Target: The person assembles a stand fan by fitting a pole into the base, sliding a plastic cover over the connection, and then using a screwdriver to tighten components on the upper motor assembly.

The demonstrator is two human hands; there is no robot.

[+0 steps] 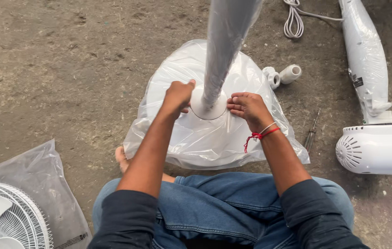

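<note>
A round white fan base (205, 133) wrapped in clear plastic lies on the ground in front of my knees. A plastic-wrapped pole (226, 41) rises from the white collar (209, 108) at its centre toward the camera. My left hand (177, 97) grips the collar's left edge through the plastic. My right hand (249, 108), with red and white threads on the wrist, pinches the plastic at the collar's right edge.
A white fan motor housing (378, 148) and a wrapped white column (366, 60) lie at the right. A screwdriver (311, 133), two white fittings (282, 75) and a coiled cord (293, 20) are nearby. A fan grille on a plastic bag (13, 216) sits at the lower left.
</note>
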